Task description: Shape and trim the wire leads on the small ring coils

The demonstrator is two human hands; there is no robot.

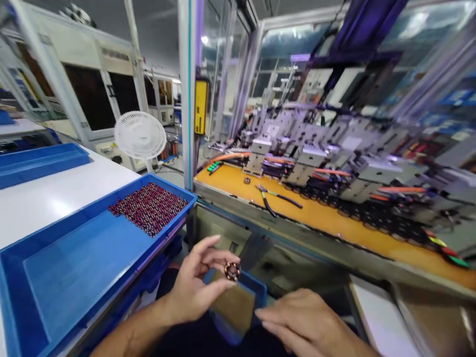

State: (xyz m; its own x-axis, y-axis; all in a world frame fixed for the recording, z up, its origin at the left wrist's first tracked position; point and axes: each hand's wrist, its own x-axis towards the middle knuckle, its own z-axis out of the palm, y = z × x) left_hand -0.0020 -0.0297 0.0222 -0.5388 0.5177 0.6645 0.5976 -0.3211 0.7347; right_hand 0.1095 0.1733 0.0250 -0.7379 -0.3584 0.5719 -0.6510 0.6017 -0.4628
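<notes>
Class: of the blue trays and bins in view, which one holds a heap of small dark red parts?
The large blue tray nearest the left hand; the heap of parts fills its far corner.

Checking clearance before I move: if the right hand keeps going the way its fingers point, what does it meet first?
The right hand points left, toward the small blue bin. Its fingertips look just short of the bin's edge, so it likely meets that first, though depth is unclear.
</notes>
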